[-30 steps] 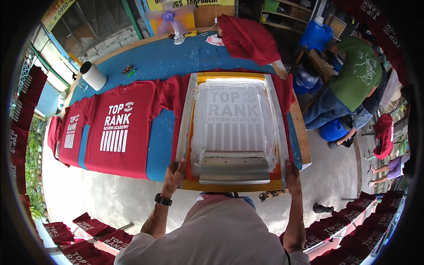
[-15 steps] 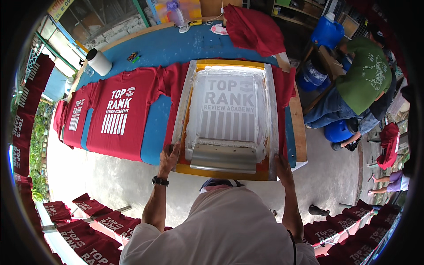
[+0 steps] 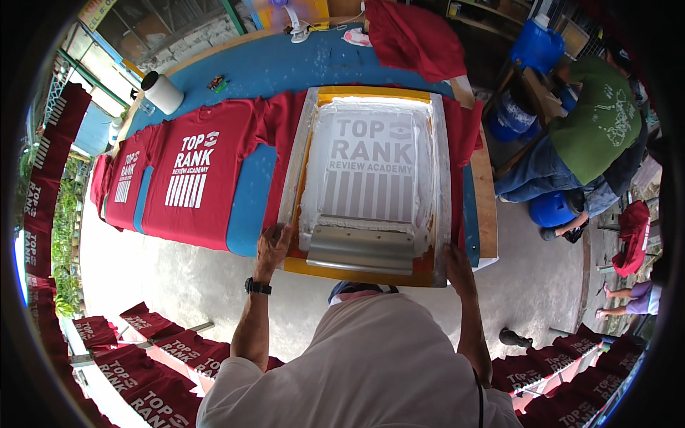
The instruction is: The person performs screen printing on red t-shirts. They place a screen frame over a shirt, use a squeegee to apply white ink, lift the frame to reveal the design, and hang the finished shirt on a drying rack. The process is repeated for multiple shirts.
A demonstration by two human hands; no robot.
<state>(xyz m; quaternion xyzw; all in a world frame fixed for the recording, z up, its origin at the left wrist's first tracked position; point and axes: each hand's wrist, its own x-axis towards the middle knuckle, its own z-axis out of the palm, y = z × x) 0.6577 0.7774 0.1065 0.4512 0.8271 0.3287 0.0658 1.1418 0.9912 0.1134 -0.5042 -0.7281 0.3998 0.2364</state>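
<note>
A silkscreen frame with metal sides lies over a red T-shirt on the blue-topped table. White ink coats its mesh, through which a printed design of lettering and vertical bars shows. A wide metal squeegee rests at the frame's near end, its blade edge in the ink. My left hand is closed around the near left corner of the frame. At the near right corner, my right hand grips the frame's side, its fingers partly hidden. Neither hand touches the squeegee.
To the left, printed red T-shirts lie across the blue table. A white jar stands at the back left; red cloth is heaped at the back right. A person in green bends near blue containers. Printed shirts surround me.
The whole view has shifted slightly, with the table sitting a little higher in it. Both hands keep their hold on the silkscreen frame, and the squeegee stays in place on it.
</note>
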